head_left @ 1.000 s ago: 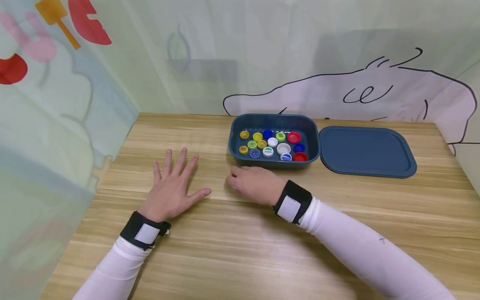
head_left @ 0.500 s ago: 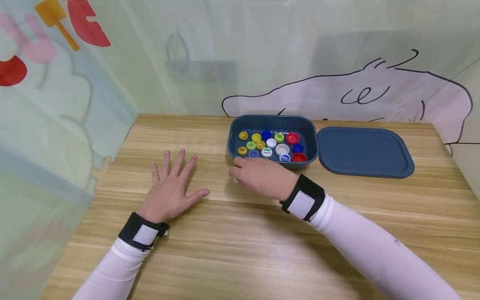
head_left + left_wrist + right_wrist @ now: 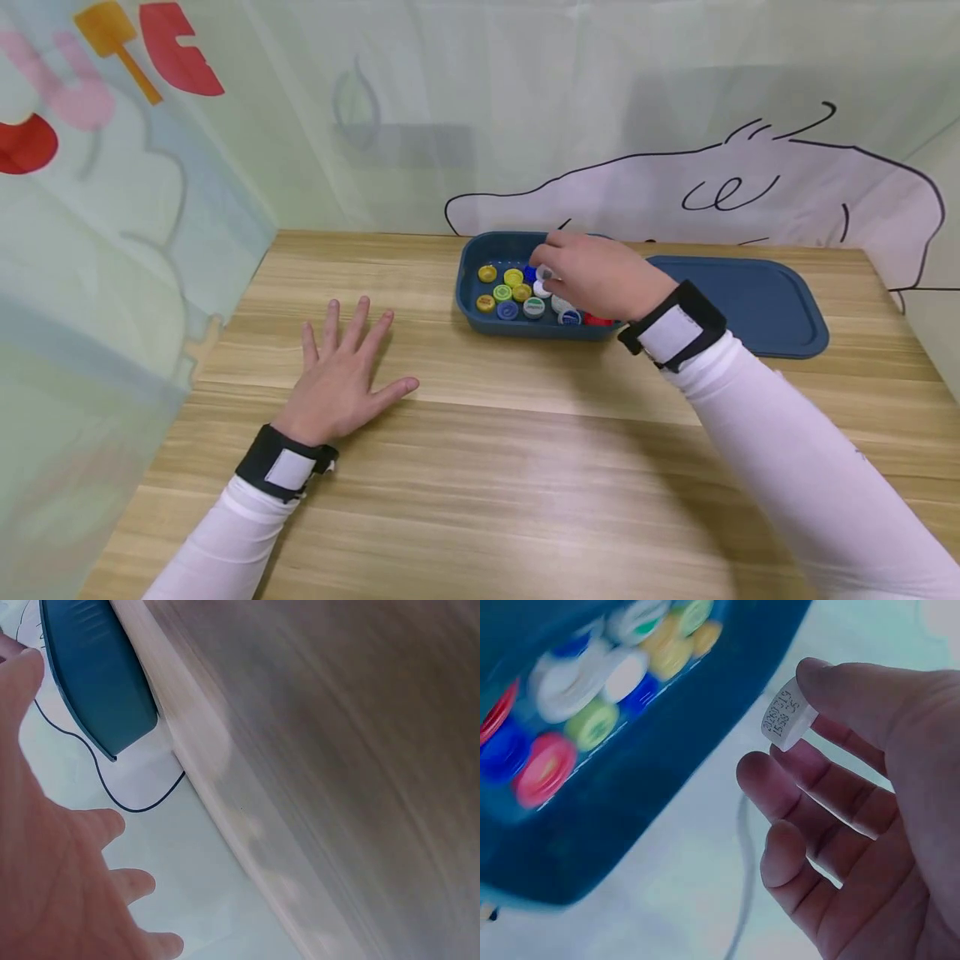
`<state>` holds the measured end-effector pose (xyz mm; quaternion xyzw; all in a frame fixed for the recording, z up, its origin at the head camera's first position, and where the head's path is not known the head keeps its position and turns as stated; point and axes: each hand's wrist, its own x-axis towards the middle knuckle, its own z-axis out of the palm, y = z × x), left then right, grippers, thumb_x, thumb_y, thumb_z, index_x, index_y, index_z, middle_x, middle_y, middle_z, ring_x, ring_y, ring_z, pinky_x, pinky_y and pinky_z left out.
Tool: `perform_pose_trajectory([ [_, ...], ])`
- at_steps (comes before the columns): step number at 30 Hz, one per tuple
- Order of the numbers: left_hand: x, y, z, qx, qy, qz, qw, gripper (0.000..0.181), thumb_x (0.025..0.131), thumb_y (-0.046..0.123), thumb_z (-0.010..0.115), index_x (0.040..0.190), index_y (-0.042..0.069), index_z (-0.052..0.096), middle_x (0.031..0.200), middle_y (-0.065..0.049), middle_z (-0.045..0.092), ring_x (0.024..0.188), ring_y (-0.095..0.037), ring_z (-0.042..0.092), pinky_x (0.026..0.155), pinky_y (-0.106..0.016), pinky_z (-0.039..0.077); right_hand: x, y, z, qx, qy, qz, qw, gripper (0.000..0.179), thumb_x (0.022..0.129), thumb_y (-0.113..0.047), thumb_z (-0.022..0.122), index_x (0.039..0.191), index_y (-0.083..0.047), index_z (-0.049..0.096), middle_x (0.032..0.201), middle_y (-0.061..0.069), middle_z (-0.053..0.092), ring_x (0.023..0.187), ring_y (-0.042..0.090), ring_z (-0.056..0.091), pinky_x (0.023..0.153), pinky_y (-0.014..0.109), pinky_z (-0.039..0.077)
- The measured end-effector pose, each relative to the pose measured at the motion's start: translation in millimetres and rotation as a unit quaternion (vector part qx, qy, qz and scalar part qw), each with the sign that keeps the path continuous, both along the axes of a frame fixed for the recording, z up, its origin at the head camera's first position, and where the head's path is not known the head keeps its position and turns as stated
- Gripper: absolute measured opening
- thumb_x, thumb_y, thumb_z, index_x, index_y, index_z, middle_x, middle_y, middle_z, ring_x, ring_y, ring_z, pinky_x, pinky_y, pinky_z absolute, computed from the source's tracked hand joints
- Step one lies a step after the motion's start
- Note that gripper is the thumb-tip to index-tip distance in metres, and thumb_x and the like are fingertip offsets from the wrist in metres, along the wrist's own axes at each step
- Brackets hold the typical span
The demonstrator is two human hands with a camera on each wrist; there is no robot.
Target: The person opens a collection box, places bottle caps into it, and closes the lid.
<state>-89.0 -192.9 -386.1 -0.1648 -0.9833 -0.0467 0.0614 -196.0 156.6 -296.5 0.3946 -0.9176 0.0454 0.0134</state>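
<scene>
Between thumb and fingertips, my right hand (image 3: 600,275) pinches a white bottle cap (image 3: 784,720) with small printed digits on its side. That hand is over the right part of a dark blue plastic box (image 3: 536,328). Inside the box lie several bottle caps in yellow, green, white, blue and red, such as a yellow cap (image 3: 487,273) and a blue-grey cap (image 3: 507,310). My hand hides some of the caps on the right. Palm down on the table left of the box, my left hand (image 3: 337,387) rests with fingers spread and holds nothing.
A flat blue lid (image 3: 750,308) lies right of the box, partly covered by my right hand and wrist. The wooden table (image 3: 450,500) ends at a printed curtain (image 3: 375,167) behind the box. Another curtain side stands at the left.
My right hand has risen from the table in front of the box and moved right and away over it, with the white bottle cap in its fingers. The left hand has stayed put.
</scene>
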Motion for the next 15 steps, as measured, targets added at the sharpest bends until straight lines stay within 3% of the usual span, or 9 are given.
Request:
perform_pose_trajectory([
  [8, -0.3, 1.1, -0.8, 0.003, 0.000, -0.004, 1.0000, 0.091, 0.078, 0.081, 0.031, 0.148, 0.026, 0.011, 0.153, -0.010, 0.000, 0.133, -0.039, -0.013, 0.098, -0.070, -0.005, -16.8, 24, -11.5, 0.014, -0.024, -0.034, 0.9990, 0.035, 0.087, -0.022, 0.064, 0.118, -0.009, 0.055, 0.109, 0.008, 0.053, 0.093, 0.020, 0.053, 0.083, 0.042, 0.049],
  [15, 0.1, 0.4, -0.9, -0.001, 0.001, -0.001, 1.0000, 0.091, 0.078, 0.081, 0.031, 0.148, 0.026, 0.011, 0.153, -0.010, 0.001, 0.133, -0.039, -0.013, 0.098, -0.070, -0.004, -16.9, 31, -12.6, 0.010, -0.014, -0.036, 0.9992, 0.040, 0.086, -0.025, 0.066, 0.121, -0.011, 0.054, 0.111, 0.008, 0.051, 0.095, 0.021, 0.052, 0.083, 0.044, 0.049],
])
